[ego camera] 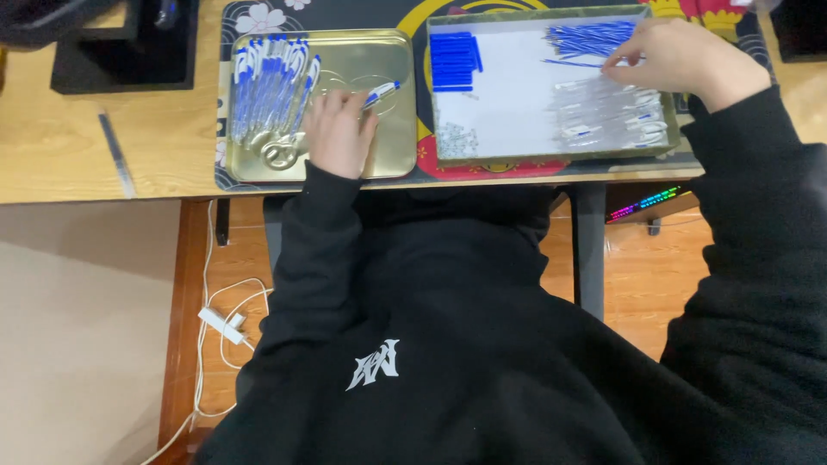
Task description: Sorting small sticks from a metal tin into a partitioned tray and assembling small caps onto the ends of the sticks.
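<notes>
My left hand (338,129) rests in a gold metal tray (392,103) and holds a white pen with a blue cap (380,91). Several finished blue-and-white pens (267,86) lie in a heap at the tray's left side. My right hand (680,56) reaches into a shallow box with a white floor (517,95), fingertips pinching a thin blue refill (573,63) next to a bundle of blue refills (590,36). Clear pen barrels (612,116) lie just below that hand. Blue caps (452,60) are stacked at the box's left.
Small springs (457,138) lie in the box's near left corner. A patterned mat (482,168) lies under tray and box on the wooden desk (95,146). A black stand (125,47) sits at far left. A white power adapter and cables (224,323) lie on the floor.
</notes>
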